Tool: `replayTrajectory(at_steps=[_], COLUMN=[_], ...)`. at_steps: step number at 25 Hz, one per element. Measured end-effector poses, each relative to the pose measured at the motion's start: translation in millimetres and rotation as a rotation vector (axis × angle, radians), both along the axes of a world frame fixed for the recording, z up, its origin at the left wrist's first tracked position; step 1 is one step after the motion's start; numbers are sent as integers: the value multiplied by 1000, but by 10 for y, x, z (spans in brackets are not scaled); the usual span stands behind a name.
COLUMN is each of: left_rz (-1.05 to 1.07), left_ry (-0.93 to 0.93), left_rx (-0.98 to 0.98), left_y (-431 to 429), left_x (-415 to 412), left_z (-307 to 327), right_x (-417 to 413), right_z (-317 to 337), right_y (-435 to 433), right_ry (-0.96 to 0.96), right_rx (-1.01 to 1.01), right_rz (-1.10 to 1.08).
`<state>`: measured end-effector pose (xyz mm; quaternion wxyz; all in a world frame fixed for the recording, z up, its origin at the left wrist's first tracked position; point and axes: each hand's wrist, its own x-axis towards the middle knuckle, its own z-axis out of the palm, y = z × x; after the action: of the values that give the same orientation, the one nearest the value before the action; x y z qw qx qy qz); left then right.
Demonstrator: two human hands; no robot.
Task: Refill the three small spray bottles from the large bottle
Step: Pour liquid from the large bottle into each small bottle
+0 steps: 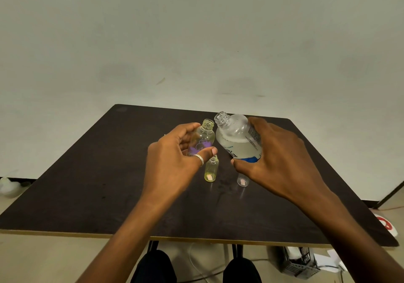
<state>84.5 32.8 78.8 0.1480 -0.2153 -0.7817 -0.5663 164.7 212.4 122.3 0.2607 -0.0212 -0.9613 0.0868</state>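
My right hand (277,160) grips the large clear bottle (237,137), uncapped and tilted left, with liquid in its lower part. My left hand (175,158) holds a small yellowish bottle with a purple flower print (203,137), open-necked, its mouth close beside the large bottle's mouth. Both are lifted above the dark table (87,184). A second small yellowish bottle (211,170) stands upright on the table below my hands. A third small clear bottle (242,181) stands to its right, mostly hidden under my right thumb.
The table's far edge lies just behind the bottles, against a pale wall. A dark basket (299,263) and cables lie on the floor at lower right. A white object with a red mark (385,224) lies beyond the table's right edge.
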Motion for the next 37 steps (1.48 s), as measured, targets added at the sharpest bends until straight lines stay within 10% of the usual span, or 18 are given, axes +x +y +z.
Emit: replayTrajectory(at_steps=[37], left_rz=[70], left_ry=[16], left_rx=[-95], left_y=[-26], left_x=[-47], left_z=[-63], right_x=[-37], right_z=[79], right_y=[58], right_ry=[-57], right_rx=[265], right_rz=[-106])
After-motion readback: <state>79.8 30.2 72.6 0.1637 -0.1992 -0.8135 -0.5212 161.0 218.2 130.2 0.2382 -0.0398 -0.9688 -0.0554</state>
